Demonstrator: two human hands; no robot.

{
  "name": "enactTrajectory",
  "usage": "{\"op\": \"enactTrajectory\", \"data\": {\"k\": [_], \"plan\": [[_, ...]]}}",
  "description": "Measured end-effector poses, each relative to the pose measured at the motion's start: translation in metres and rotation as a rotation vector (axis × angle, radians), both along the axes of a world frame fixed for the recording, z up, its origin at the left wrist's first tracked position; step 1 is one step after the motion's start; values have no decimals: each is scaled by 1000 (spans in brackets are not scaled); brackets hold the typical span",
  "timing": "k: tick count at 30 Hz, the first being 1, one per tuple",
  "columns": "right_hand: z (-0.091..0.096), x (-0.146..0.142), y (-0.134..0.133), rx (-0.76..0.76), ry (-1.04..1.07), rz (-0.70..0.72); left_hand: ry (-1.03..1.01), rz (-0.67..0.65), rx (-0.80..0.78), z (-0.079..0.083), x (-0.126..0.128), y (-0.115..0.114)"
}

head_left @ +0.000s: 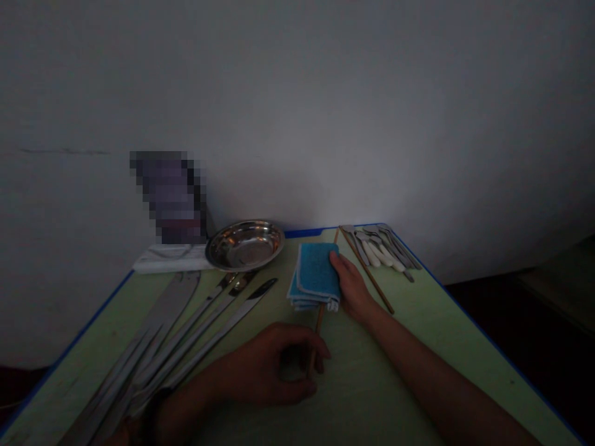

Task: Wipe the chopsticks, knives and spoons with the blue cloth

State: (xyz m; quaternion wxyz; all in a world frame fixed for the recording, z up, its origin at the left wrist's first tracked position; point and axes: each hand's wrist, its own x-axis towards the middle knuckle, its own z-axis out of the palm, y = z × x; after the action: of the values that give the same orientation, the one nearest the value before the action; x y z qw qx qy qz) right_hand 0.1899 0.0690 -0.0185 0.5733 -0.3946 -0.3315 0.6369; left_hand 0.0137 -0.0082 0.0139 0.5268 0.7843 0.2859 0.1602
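My left hand [274,368] is curled near the table's front, its fingers pinched on the near end of a thin wooden chopstick [318,327]. That chopstick runs away from me and passes under a folded blue cloth [314,275]. My right hand [352,289] rests against the cloth's right edge with the fingers closed on it. A second wooden chopstick [367,271] lies on the table just to the right of my right hand.
A green table [418,322] with a blue rim stands against a white wall. Several long metal utensils [186,334] lie at the left. A steel bowl [245,244] sits at the back, several white-handled spoons [383,248] at the back right. The room is dim.
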Motion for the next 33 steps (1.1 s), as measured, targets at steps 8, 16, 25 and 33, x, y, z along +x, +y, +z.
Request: {"op": "enactTrajectory", "data": {"k": [8,16,25,33], "plan": [[2,0,0,-17,6,-9,9,23,13,-2,3,0],[-4,2,1,22,-55,5,52,85,79,-9,4,2],[-6,2,2,57,-100,28,101,98,42,-6,6,1],[-7,3,2,52,-139,20,84,95,46,-8,5,1]]}}
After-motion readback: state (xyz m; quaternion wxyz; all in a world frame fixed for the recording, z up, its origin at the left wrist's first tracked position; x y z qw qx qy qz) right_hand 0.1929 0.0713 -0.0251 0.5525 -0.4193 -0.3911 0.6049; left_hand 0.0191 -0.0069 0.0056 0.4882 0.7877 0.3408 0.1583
